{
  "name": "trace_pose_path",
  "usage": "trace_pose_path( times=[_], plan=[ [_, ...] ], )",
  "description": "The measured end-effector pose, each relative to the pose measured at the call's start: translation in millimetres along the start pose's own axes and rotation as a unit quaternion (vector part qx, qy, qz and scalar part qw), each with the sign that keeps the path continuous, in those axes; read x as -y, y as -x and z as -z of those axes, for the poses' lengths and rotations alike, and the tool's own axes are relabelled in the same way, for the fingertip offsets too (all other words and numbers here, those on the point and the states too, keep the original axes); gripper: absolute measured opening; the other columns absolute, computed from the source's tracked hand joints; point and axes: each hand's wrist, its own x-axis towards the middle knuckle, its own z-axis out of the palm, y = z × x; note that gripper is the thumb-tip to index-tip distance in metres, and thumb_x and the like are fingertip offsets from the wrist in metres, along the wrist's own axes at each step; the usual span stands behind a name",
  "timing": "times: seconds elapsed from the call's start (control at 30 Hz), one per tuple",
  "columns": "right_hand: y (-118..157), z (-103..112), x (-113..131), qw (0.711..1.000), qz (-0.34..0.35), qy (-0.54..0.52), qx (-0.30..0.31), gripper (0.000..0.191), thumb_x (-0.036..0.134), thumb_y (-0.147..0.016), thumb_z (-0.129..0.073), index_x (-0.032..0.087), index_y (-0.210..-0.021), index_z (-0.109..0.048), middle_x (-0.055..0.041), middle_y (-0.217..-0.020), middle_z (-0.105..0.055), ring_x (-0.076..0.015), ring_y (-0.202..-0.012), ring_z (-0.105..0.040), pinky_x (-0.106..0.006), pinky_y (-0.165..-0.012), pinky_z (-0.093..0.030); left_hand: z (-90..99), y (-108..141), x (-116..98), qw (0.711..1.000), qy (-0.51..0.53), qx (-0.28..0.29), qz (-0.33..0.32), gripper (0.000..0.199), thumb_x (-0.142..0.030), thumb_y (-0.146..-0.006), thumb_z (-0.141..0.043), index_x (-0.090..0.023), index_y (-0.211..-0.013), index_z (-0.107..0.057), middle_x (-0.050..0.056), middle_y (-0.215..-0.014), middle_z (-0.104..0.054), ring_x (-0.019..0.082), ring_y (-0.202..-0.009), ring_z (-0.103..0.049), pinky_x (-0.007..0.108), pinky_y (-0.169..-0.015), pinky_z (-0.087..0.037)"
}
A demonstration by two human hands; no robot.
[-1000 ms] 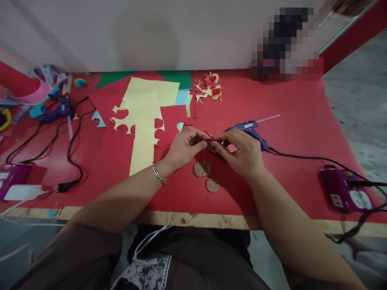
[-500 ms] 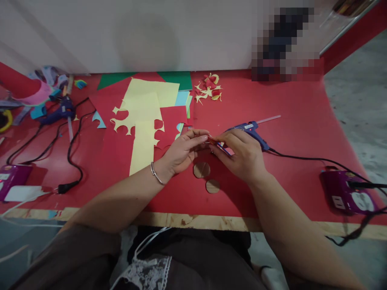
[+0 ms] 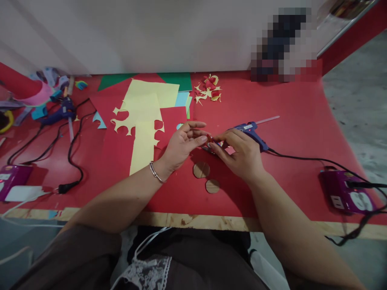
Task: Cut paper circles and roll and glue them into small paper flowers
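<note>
A small red piece [image 3: 209,139] is pinched between the fingertips of my left hand [image 3: 186,145] and my right hand [image 3: 242,153]. My left thumb and forefinger press on its left side, and my right fingers grip it from the right. Under my right hand something pink and dark shows in part; its shape is mostly hidden. Just below my hands, two round brown discs [image 3: 201,170] lie on the red table [image 3: 290,181]. Behind my right hand rests a blue glue gun [image 3: 250,131] with a clear glue stick.
Cut yellow paper [image 3: 145,141] lies over red and green sheets left of centre. Yellow and red scraps [image 3: 210,88] are at the back. A purple box [image 3: 346,191] with cables stands at the right. Another blue glue gun [image 3: 62,112] is at the left.
The fingers of my left hand have spread a little and lifted, while its thumb stays at the red piece. My right hand has shifted slightly left.
</note>
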Motion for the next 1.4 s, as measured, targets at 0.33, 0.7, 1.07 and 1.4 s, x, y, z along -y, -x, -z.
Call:
trace_pose_path(
  times=[0.33, 0.7, 1.07, 1.4],
  plan=[
    [1.7, -4.7, -1.1, 1.0, -0.019, -0.011, 0.013, 0.013, 0.034, -0.103, -0.068, 0.023, -0.097, -0.072, -0.0074, -0.087, -0.076, -0.0207, -0.074, -0.069, -0.035, -0.068, -0.053, -4.3, 4.0, -1.7, 1.0, -0.002, 0.004, -0.002, 0.051, -0.031, -0.079, -0.094, -0.022, -0.121, -0.066, 0.005, -0.104, -0.077, 0.018, -0.104, -0.073, 0.033, -0.095, -0.058],
    [1.8, -5.8, -1.9, 1.0, -0.012, -0.005, 0.009, 0.016, 0.036, -0.103, -0.069, 0.022, -0.095, -0.07, -0.0059, -0.084, -0.074, -0.0196, -0.071, -0.067, -0.034, -0.067, -0.051, -3.7, 3.5, -1.8, 1.0, -0.019, -0.008, 0.0, 0.055, -0.028, -0.077, -0.094, -0.021, -0.123, -0.065, 0.003, -0.1, -0.076, 0.017, -0.1, -0.072, 0.031, -0.093, -0.057],
    [-0.1, -2.0, 0.1, 1.0, -0.016, -0.011, 0.014, 0.014, 0.034, -0.104, -0.066, 0.023, -0.096, -0.071, -0.0057, -0.084, -0.076, -0.0214, -0.075, -0.07, -0.035, -0.068, -0.051, -4.5, 5.1, -3.7, 0.998, -0.061, -0.009, -0.025, 0.05, -0.027, -0.082, -0.09, -0.022, -0.123, -0.063, 0.004, -0.101, -0.076, 0.017, -0.1, -0.072, 0.031, -0.093, -0.057],
    [-0.1, -1.5, -0.1, 1.0, -0.022, -0.008, 0.016, 0.012, 0.026, -0.104, -0.062, 0.023, -0.094, -0.069, -0.0053, -0.082, -0.072, -0.0205, -0.073, -0.067, -0.034, -0.067, -0.05, -5.0, 7.8, -4.1, 0.992, -0.104, 0.01, -0.066, 0.05, -0.031, -0.086, -0.087, -0.022, -0.127, -0.06, 0.004, -0.103, -0.077, 0.017, -0.099, -0.073, 0.032, -0.093, -0.058]
  ],
)
